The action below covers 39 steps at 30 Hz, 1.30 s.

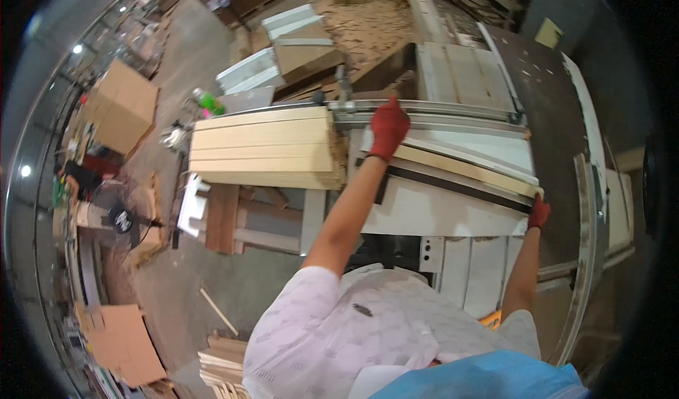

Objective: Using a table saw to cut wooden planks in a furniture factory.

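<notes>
The person holds a long, pale wooden board lying flat on the white saw table. The left hand, in a red glove, presses down flat on the far left end with its fingers spread out. The right hand, also in a red glove, curls its fingers around the near right end. The board looks stiff, thin and quite light, but long, so holding both ends seems best. A stack of boards sits to the left.
</notes>
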{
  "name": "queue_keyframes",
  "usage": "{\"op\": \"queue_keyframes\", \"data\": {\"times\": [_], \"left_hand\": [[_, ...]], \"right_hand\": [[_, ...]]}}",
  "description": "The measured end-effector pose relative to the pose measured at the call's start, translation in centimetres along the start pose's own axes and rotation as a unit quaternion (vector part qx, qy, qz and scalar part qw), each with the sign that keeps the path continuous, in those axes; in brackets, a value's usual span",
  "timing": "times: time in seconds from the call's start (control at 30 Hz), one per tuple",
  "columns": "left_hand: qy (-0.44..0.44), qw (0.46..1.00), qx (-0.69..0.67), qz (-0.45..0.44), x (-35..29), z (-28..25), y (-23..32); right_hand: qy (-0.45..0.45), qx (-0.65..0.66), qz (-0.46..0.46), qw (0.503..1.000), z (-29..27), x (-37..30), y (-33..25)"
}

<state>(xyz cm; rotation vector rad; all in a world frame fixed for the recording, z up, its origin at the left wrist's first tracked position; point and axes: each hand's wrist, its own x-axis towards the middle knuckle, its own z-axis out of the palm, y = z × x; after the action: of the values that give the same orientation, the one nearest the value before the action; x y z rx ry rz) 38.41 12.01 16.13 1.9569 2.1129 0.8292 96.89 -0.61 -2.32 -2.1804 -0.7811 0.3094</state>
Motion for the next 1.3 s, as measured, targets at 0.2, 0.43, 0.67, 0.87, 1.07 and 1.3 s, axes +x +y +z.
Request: {"op": "queue_keyframes", "data": {"times": [0.2, 0.43, 0.67, 0.87, 1.07, 1.3], "left_hand": [[-0.352, 0.827, -0.439, 0.011, -11.2, -3.7, 2.6], [-0.352, 0.89, -0.052, 0.286, -19.4, 4.0, 3.5], [-0.168, 0.913, -0.059, 0.368, -11.5, 4.3, 3.3], [-0.212, 0.922, 0.068, 0.318, -5.8, 5.6, 0.3], [-0.295, 0.908, 0.043, 0.293, -4.7, 6.9, 0.2], [-0.165, 0.933, -0.026, 0.319, -5.6, 6.4, -1.5]], "right_hand": [[-0.028, 0.025, -0.012, 0.999, 1.2, -3.2, -4.1], [0.013, 0.066, -0.035, 0.997, 0.4, -0.6, -1.0], [0.015, 0.11, -0.003, 0.994, -1.0, -1.6, -0.8], [-0.035, 0.089, 0.016, 0.995, -0.1, -4.3, -5.8], [-0.044, 0.153, -0.017, 0.987, -0.2, -2.2, -3.8], [-0.075, -0.004, -0.029, 0.997, 1.2, 0.2, -2.1]]}}
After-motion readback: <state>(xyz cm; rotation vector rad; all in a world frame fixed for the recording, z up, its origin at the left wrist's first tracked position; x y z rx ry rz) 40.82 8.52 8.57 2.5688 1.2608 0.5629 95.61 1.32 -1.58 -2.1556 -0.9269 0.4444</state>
